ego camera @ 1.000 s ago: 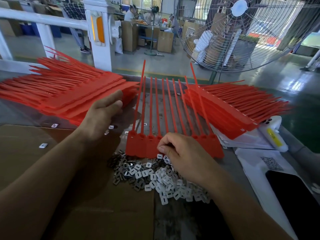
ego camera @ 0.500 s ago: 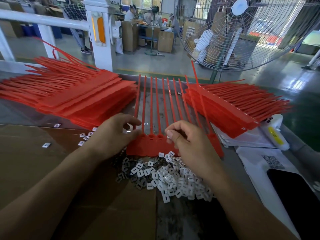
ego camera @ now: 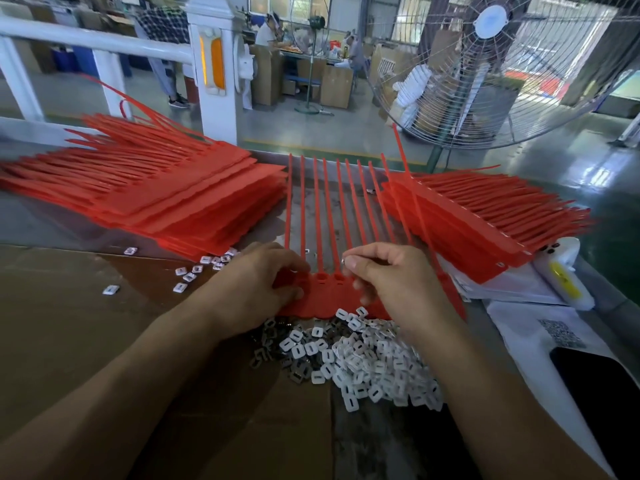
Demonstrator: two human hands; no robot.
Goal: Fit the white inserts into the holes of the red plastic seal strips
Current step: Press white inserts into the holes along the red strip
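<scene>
A joined row of red seal strips [ego camera: 329, 294] lies in the middle of the table, heads toward me and tails pointing away. My left hand [ego camera: 263, 289] grips the left end of its head band, fingers curled over it. Just above the heads is my right hand [ego camera: 391, 282], with thumb and forefinger pinching a small white insert [ego camera: 343, 260]. A heap of white inserts [ego camera: 367, 365] lies right below the strip, between my forearms. My right hand hides the right half of the heads.
Stacks of red strips lie fanned at left [ego camera: 173, 199] and right [ego camera: 485, 226]. Several loose inserts [ego camera: 194, 271] sit on the brown cardboard [ego camera: 86, 323]. At right are a QR-coded paper [ego camera: 561, 334], a dark phone [ego camera: 606, 393] and a white device [ego camera: 561, 271]. A big fan [ego camera: 491, 64] stands behind.
My left hand came off the left stack and took hold of the strip's left end. My right hand rose from the insert heap to the strip heads, pinching an insert.
</scene>
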